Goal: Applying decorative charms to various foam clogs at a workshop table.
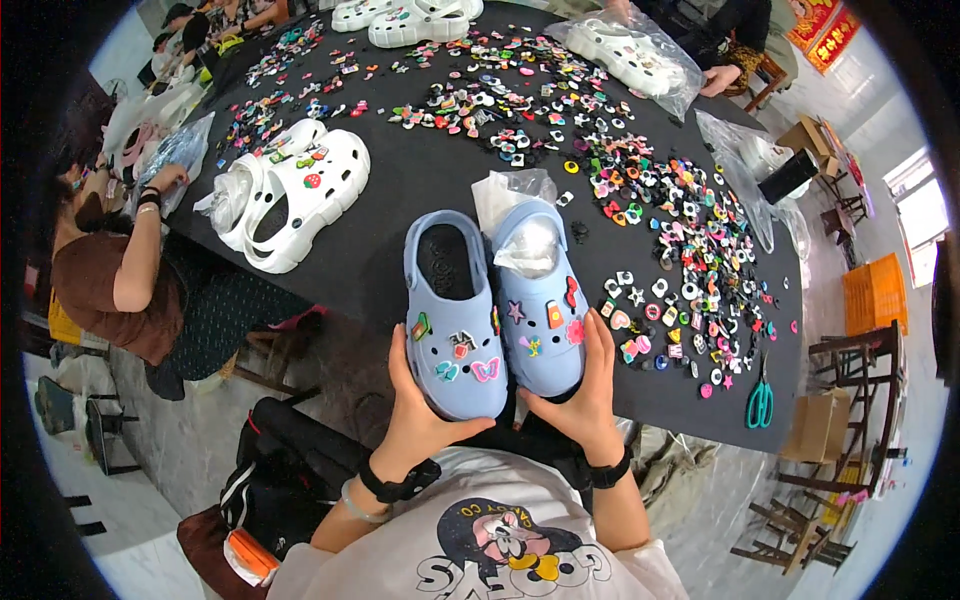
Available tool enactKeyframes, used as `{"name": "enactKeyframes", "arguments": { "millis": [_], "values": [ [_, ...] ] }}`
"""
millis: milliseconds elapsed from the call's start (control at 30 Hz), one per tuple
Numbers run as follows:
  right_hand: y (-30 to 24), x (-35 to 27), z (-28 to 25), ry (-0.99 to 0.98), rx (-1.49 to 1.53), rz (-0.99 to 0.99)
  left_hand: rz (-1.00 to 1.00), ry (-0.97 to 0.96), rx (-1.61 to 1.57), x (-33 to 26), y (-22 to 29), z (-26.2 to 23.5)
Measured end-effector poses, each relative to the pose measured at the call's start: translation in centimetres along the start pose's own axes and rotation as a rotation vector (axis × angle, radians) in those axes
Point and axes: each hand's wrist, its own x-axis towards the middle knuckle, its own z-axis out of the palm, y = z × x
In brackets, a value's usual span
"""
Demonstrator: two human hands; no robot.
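While two blue clogs (497, 310) are held side by side over the near edge of the black table (400, 190), their toes are pointed back toward the person and their heels away, so their long sides run from near to far. The left hand (418, 412) is curled under the toe of the left clog, and the right hand (585, 395) is wrapped around the toe of the right clog. Small bright charms are stuck on both tops. A crumpled clear bag (520, 215) is stuffed inside the right clog, and the left clog is seen with nothing in it. Loose charms (690, 260) are spread over the table to the right, with green scissors (760, 400) near the edge. White clogs (295, 195) are laid to the left, one stuffed with a clear bag too. Another white pair is kept in a clear bag (630, 50) at the far side
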Motion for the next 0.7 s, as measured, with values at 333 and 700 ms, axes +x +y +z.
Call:
{"name": "enactKeyframes", "arguments": {
  "millis": [333, 700],
  "values": [
    [-0.6, -4.7, -0.9, 0.121, -0.049, 0.143, 0.028, -0.158, -0.022, 2.2, -0.6, -0.1],
    [-3.5, -0.7, -2.6, 0.08, -0.239, -0.087, 0.12, -0.036, 0.097, 1.4, 0.3, -1.2]
  ]
}}
